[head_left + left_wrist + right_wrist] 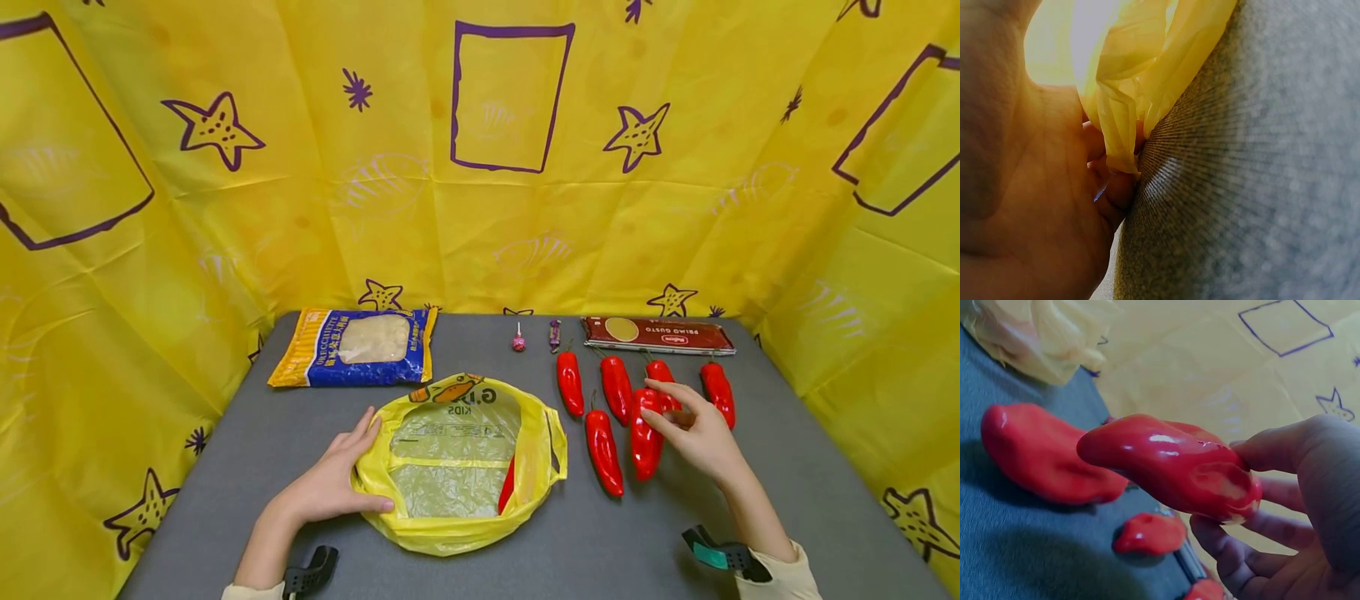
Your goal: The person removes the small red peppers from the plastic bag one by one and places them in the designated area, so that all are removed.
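Note:
My right hand [697, 429] pinches a glossy red chili pepper [646, 437] between thumb and fingertips near its top end. The right wrist view shows this chili pepper [1154, 459] raised, its body pointing away from the fingers. My left hand [330, 479] grips the left side of a yellow plastic bag [538, 492], thumb at the front rim and fingers round the outer side. The bag's mouth gapes upward, and part of a red chili pepper [507, 485] shows inside at the right. Several more chili peppers lie right of the bag, including one [603, 454] nearest it.
A blue and yellow pasta packet [375, 342] lies at the back left of the grey table [225, 500]. Along the back are a lollipop [518, 338], a small purple-wrapped sweet [555, 335] and a long brown packet [660, 333]. Yellow patterned cloth [510, 233] surrounds the table.

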{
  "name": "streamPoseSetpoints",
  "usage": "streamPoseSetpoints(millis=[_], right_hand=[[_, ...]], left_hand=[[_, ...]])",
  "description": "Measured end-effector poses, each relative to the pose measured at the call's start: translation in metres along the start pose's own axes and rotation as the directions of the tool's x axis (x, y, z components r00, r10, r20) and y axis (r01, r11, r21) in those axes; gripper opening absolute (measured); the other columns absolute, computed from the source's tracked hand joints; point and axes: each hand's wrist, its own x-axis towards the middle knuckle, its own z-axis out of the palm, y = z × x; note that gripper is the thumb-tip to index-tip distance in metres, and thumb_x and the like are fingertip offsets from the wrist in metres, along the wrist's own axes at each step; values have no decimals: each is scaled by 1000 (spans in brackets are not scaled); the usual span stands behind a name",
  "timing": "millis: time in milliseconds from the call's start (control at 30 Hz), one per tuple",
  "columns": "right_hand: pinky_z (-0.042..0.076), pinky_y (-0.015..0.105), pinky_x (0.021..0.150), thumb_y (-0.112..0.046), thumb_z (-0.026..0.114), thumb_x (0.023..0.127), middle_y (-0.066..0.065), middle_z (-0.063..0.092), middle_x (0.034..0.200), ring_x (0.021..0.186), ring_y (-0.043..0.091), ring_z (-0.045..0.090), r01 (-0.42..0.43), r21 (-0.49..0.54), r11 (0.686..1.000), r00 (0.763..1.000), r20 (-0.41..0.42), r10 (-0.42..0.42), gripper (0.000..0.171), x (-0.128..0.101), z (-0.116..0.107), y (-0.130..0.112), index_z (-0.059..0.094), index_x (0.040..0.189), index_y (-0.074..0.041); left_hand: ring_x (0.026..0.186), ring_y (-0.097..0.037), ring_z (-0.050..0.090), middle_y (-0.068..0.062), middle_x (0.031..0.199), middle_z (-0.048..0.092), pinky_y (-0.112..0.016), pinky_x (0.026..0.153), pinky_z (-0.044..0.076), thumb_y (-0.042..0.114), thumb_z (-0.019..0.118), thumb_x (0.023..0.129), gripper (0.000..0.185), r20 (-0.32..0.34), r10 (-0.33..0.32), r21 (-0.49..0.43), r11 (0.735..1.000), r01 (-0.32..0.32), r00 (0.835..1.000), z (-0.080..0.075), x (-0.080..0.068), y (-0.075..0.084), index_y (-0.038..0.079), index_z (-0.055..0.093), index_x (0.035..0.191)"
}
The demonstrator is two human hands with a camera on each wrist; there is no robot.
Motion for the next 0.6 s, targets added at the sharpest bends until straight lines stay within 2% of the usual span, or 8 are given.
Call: streamPoseSetpoints(millis=[300, 367, 467, 600], right_hand=[[57, 24, 70, -21, 77, 99, 23, 61, 145, 78, 11, 71, -60, 17, 998, 997, 49, 59, 54, -8, -2, 23, 61, 148, -5], [56, 25, 67, -21, 77, 98, 23, 62, 143, 74, 11, 70, -73, 22, 997, 996, 59, 72, 53, -11, -2, 28, 62, 147, -5], [52, 26, 59, -22, 77, 98, 21, 66, 130, 65, 14, 67, -100, 42, 994, 992, 77, 97, 53, -14, -1, 34, 62, 146, -4], [44, 29, 51, -23, 78, 98, 12, 68, 100, 53, 20, 57, -152, 75, 986, 984, 103, 144, 54, -15, 2, 41, 61, 147, -6]], left_hand=[[152, -45, 28, -16, 179, 3, -70, 115, 35, 64, 89, 76, 132, 11, -11, 3, 1000, 11, 1000, 0, 2, 0, 5, 18, 170], [152, -44, 28, -16, 179, 2, -70, 115, 35, 64, 89, 76, 132, 12, -12, 3, 1000, 12, 1000, 0, 2, 0, 6, 17, 170], [152, -44, 28, -15, 179, 2, -69, 115, 35, 63, 89, 75, 132, 10, -13, 4, 1000, 13, 1000, 0, 2, -1, 6, 17, 170], [152, -44, 28, -15, 179, 2, -70, 115, 35, 63, 89, 76, 132, 8, -15, 7, 1000, 14, 1000, 0, 1, -1, 7, 16, 170]])
